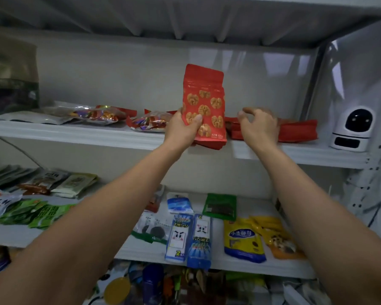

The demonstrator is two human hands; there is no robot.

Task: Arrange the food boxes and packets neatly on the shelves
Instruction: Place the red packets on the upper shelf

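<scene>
Left hand [183, 128] grips the red walnut packet [205, 95] upright at the front edge of the shelf [75, 135]; right hand [260, 126], empty and loose, hovers beside it over flat red packets [299, 130].

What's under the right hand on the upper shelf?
Flat red packets lie on the upper shelf beneath the right hand; the hand covers their middle, so their number is unclear.

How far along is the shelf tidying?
Early to midway, I'd judge. Looks done: blue-and-white packets lie side by side on the middle shelf. In hand: the left hand holds red walnut packets upright; the right hand hovers over flat red packets. Left: loose sweet bags and heaped green packets.
</scene>
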